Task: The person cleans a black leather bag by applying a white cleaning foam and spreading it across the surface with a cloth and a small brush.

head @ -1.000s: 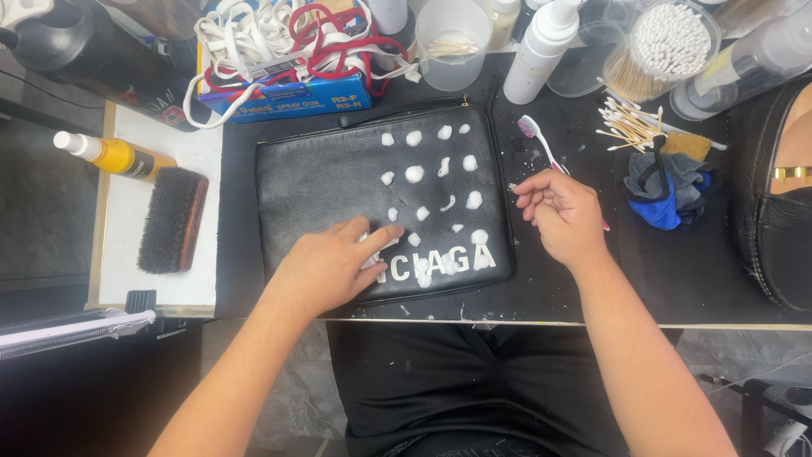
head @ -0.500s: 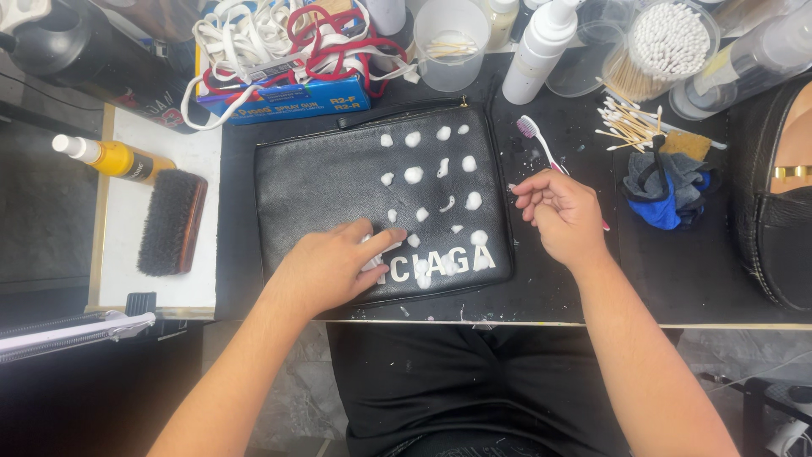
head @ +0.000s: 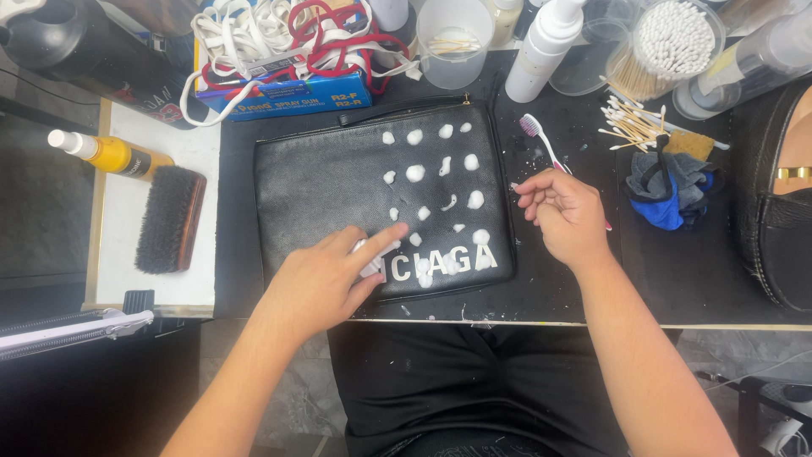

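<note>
Lying flat on the dark tabletop (head: 677,279) under the left hand (head: 326,283) with fingers (head: 381,244) pressed together, right hand (head: 567,211) loosely curled beside, flat black leather pouch (head: 338,186) dotted with white foam (head: 414,173): likely soft, light, slippery where wet, best gripped at dry edges.

The left hand (head: 326,283) sits a little lower on the black leather pouch (head: 338,190) than a second ago, its fingers (head: 381,245) now reaching rightward into the white foam dabs (head: 420,265) over the white lettering rather than resting just left of it. The right hand (head: 565,213) has barely shifted, its fingertips curled a touch closer beside the toothbrush (head: 540,140).
</note>
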